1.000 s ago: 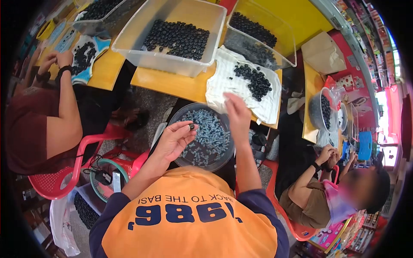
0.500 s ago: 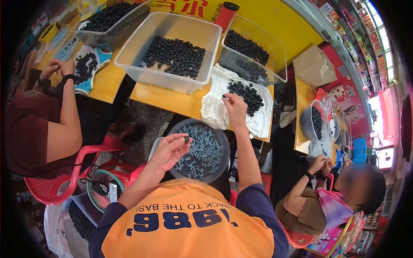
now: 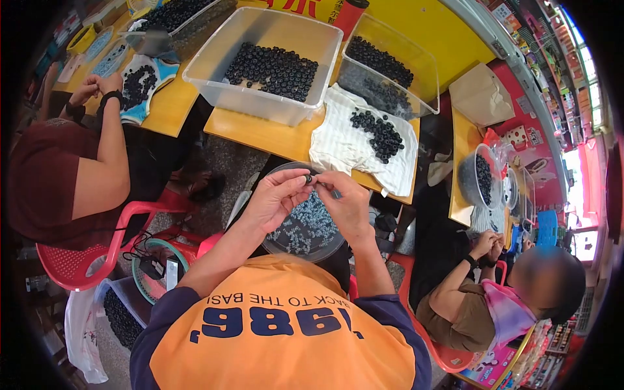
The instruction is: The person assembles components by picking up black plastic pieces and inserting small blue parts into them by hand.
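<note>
A small black ring-shaped piece [image 3: 308, 179] is pinched between the thumb and fingers of my left hand [image 3: 278, 200]. Against it, from the right, come the closed fingertips of my right hand [image 3: 344, 205]; what they hold, if anything, is too small to name. Both hands are over a round clear tub [image 3: 286, 244] with many small pale blue pieces [image 3: 304, 224]. Beyond them a white cloth [image 3: 335, 140] on the table bears a loose pile of black pieces [image 3: 380, 135].
A large clear bin [image 3: 260, 107] of black pieces stands on the yellow table [image 3: 240, 133], with another bin [image 3: 422, 78] to its right. Co-workers [image 3: 65, 182] [image 3: 468, 299] sit left and right. Red chairs [image 3: 71, 263] stand beside me.
My right hand has come back from the black pile on the cloth to my left hand, where their fingertips now meet. The left hand still holds the black piece, slightly higher in view.
</note>
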`<act>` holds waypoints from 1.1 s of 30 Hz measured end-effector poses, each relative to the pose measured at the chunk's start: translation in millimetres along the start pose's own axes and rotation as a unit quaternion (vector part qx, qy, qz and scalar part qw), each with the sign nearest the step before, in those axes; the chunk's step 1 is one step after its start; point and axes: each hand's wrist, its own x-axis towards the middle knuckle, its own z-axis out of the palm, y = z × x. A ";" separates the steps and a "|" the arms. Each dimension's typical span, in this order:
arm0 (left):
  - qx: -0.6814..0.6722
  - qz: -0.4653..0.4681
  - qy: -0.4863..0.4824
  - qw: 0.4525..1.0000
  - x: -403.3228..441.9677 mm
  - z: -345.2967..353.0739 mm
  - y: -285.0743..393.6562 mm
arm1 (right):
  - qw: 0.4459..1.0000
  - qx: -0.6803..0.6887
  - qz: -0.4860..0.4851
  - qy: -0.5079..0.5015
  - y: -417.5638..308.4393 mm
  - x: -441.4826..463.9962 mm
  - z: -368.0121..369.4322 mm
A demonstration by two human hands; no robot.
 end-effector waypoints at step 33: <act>0.036 0.002 0.017 0.999 -12.1 -6.8 -14.2 | 0.999 0.040 0.017 0.005 -8.9 -22.7 3.8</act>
